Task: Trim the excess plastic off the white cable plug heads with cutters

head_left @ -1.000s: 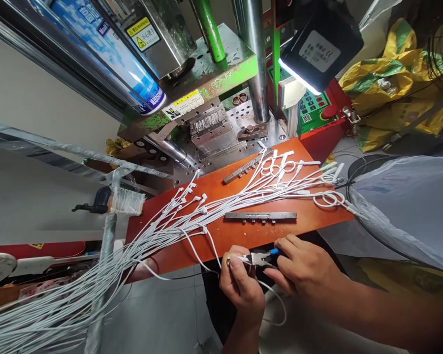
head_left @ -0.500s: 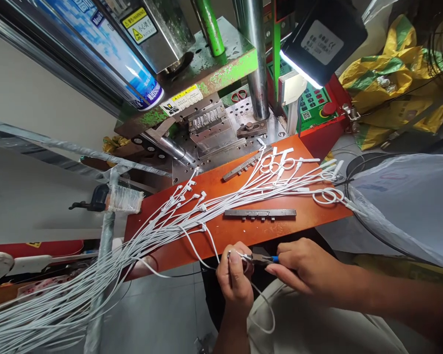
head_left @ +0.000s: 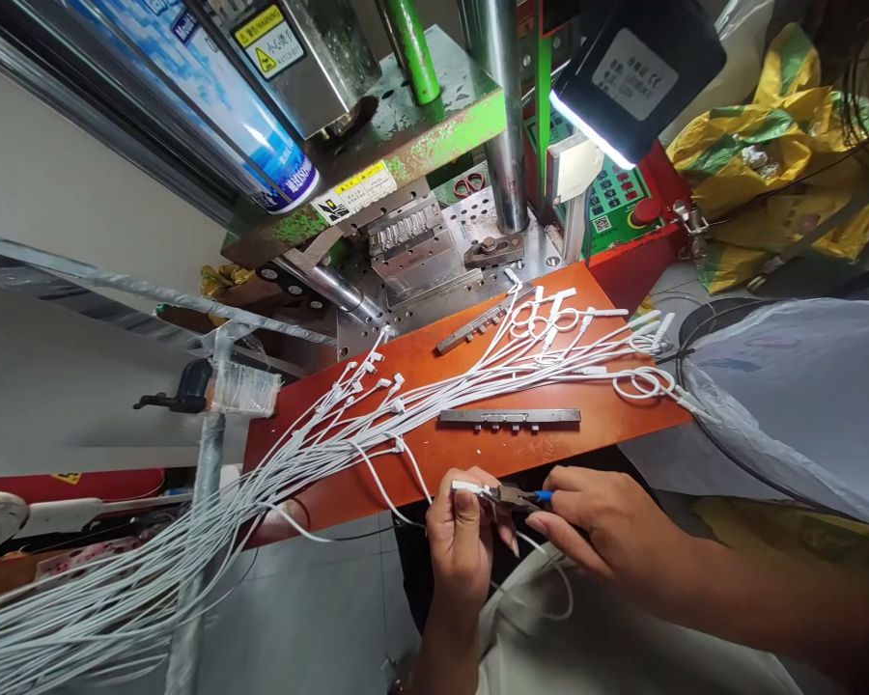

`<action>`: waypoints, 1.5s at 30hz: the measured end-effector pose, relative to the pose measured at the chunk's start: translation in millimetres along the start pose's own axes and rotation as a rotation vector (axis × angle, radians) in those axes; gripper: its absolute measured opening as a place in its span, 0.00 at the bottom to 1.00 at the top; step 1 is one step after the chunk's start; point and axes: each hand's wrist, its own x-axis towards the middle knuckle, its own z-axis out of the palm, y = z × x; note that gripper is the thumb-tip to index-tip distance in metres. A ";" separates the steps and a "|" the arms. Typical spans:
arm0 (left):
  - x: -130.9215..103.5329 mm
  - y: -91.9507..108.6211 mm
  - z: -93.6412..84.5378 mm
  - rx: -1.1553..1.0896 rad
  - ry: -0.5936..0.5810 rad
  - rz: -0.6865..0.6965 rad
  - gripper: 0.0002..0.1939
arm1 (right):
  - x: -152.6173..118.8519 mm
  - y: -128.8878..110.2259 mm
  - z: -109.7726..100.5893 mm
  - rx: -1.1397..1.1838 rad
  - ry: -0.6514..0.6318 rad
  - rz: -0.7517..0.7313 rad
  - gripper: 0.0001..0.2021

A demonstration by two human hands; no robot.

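My left hand (head_left: 463,541) is closed, pinching a white cable connector (head_left: 469,487) between thumb and fingers. A pair of blue-handled pliers (head_left: 513,496) is gripped in my closed right hand (head_left: 604,516). The plier jaws meet the right end of the connector; whether they bite on it I cannot tell. Below my hands, a loop of white cable (head_left: 566,589) hangs over my lap. Just beyond them, a toothed metal bar (head_left: 511,419) lies on the orange board (head_left: 550,446).
Many white cables (head_left: 434,396) run across the board and off to the left. A second metal bar (head_left: 478,326) lies behind them. At the back stands a press with a metal mould (head_left: 409,236), beneath a lit lamp (head_left: 630,87). A plastic-lined bin (head_left: 797,386) is at right.
The white connector has turned in my left hand and now shows lengthwise above the thumb. My left fingers have shifted. The cable loop has swung right, while the pliers stay near the same place.
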 end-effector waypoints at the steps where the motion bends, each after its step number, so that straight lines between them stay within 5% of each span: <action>1: -0.3 -0.6 2.2 -0.008 0.023 0.012 0.20 | -2.4 -0.5 2.7 -0.078 0.051 -0.014 0.27; 10: -3.8 -6.3 13.8 0.026 0.176 0.054 0.21 | -1.4 -2.6 14.0 -0.336 0.301 -0.110 0.26; 22: -7.5 -8.2 18.0 0.042 0.263 0.020 0.24 | 1.7 -2.2 7.7 -0.333 0.243 -0.151 0.25; 28: -0.4 0.9 14.7 -0.075 0.171 -0.140 0.27 | 6.6 7.2 -4.1 0.008 0.008 -0.066 0.30; 36: 15.1 14.8 -10.6 -0.438 -0.295 -0.649 0.24 | 15.6 20.1 -20.8 0.958 -0.610 0.345 0.40; 38: 15.7 12.8 -11.1 -0.375 -0.254 -0.592 0.25 | 13.7 18.5 -18.9 0.898 -0.548 0.321 0.39; 43: 11.4 4.5 -3.5 -0.077 -0.036 -0.285 0.27 | 6.5 12.7 -2.9 0.178 -0.028 0.003 0.32; 45: 8.8 4.9 -1.3 -0.053 0.017 -0.266 0.27 | 4.9 13.6 1.9 -0.068 0.145 -0.102 0.30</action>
